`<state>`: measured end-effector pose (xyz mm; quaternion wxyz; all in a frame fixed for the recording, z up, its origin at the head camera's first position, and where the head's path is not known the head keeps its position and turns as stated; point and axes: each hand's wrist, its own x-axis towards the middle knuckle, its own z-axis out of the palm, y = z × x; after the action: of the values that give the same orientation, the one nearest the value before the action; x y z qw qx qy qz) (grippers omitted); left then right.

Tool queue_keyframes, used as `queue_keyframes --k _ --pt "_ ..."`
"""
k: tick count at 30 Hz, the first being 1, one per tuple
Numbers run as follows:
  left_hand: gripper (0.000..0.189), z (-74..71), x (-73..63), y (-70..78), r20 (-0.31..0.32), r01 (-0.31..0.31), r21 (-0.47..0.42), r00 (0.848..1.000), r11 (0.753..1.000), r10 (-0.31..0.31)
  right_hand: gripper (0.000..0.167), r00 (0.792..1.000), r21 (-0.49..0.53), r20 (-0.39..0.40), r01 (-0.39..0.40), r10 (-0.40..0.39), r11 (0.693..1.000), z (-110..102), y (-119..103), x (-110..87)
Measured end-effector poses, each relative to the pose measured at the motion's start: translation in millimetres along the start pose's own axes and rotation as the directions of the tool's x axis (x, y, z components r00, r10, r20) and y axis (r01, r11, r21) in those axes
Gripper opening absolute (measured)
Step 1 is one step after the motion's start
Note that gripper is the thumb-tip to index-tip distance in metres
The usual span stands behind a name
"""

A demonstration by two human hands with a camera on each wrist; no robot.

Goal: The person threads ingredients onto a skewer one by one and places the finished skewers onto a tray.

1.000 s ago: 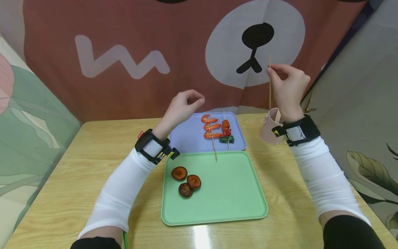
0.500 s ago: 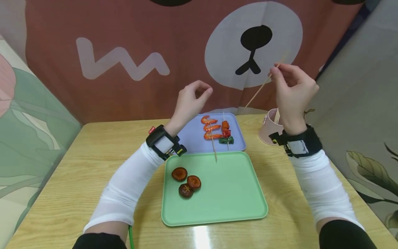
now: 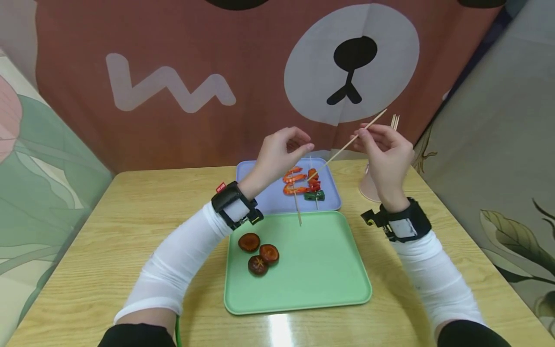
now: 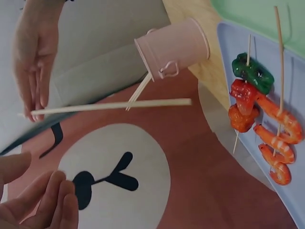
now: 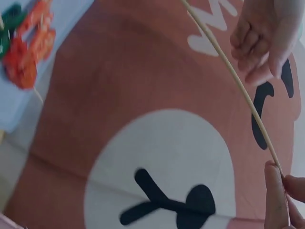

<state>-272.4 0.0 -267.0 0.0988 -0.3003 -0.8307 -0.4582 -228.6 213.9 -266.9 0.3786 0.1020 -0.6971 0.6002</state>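
Note:
My right hand [image 3: 388,161] pinches a thin wooden skewer [image 3: 342,150] between thumb and fingers, well above the table. The bare stick slants down to the left, its low end in front of the skewered food in the head view. My left hand [image 3: 282,155] hovers just left of it, fingers loosely bent, holding nothing; the left wrist view shows a gap between thumb and fingertips. Three brown mushroom caps [image 3: 269,254] lie on the left of a green tray [image 3: 321,274]. Behind, a lavender tray [image 3: 266,202] bears a shrimp skewer [image 3: 296,190] and a skewer of red, orange and green pieces [image 3: 314,195].
A pink bucket [image 4: 176,47] with several skewers stands at the back right, partly behind my right hand in the head view. The trays stand end to end on a wooden table [image 3: 143,231]. A brown printed cloth [image 3: 173,135] hangs right behind.
The skewer has tipped from upright to slanting, and my right hand has come down and left with it. My left hand has moved right, so the hands are closer together.

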Motion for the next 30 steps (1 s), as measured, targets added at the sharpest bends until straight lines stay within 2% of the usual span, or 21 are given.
queue_keyframes --k 3,6,8,10,15,22,30 --pt "0.021 4.0 -2.9 2.6 0.07 -0.007 -0.004 0.998 1.0 0.007 0.021 0.998 0.124 0.041 -0.061 0.057 0.99 2 12 -4.7" --pt "0.019 7.5 -6.2 6.3 0.142 -0.016 0.012 0.99 1.0 0.014 0.022 0.988 0.277 0.088 -0.145 0.126 0.95 6 20 -9.5" --pt "0.019 9.3 -8.8 8.7 0.185 -0.009 0.031 0.983 0.999 0.003 0.024 0.979 0.341 0.119 -0.196 0.165 0.919 8 22 -12.8" --pt "0.019 10.6 -11.2 10.7 0.225 0.004 0.045 0.974 0.999 -0.014 0.027 0.97 0.373 0.144 -0.236 0.196 0.897 10 23 -16.1" --pt "0.02 13.0 -15.4 12.0 0.293 0.053 0.074 0.953 0.996 -0.072 0.024 0.955 0.354 0.188 -0.282 0.227 0.892 13 23 -22.2" --pt "0.011 16.0 -17.8 8.1 0.306 0.085 0.062 0.947 0.994 -0.1 0.018 0.946 0.388 0.225 -0.308 0.235 0.869 15 22 -23.3" --pt "0.009 17.0 -18.7 4.8 0.27 0.083 0.043 0.958 0.996 -0.091 0.017 0.94 0.396 0.249 -0.318 0.232 0.861 17 18 -23.9"
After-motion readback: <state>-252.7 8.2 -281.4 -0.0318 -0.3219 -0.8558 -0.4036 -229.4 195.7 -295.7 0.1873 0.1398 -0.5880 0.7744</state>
